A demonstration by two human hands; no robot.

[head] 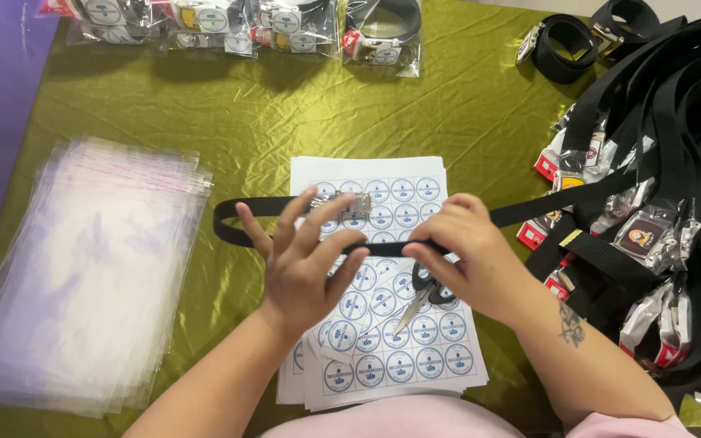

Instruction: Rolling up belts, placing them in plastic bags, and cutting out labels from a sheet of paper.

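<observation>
Seen from above, a person works at a table draped in a green cloth (253, 113). Left hand (306, 264): fingers spread, tips resting on a black belt (245, 212) near its metal buckle (350, 203); it presses rather than grips. Right hand (460, 255): fingers curled closed around the same belt, pinching the folded strap where two runs of it meet. The belt forms a flat loop to the left of the hands and runs off to the right, toward a heap of belts (675, 162) at the table's right edge. Beneath both hands lies a stack of sticker sheets (399, 357), white with rows of round blue labels. Scissors (419, 296), black-handled, lie on the sheets just under the right hand, blades pointing down and left. At left, well apart from the hands, sits a pile of clear bags (91, 276). Along the far edge lie bagged belts (285, 24), each already in its own clear wrapper. Two rolled belts (565, 45) rest at the upper right, beside the heap.
</observation>
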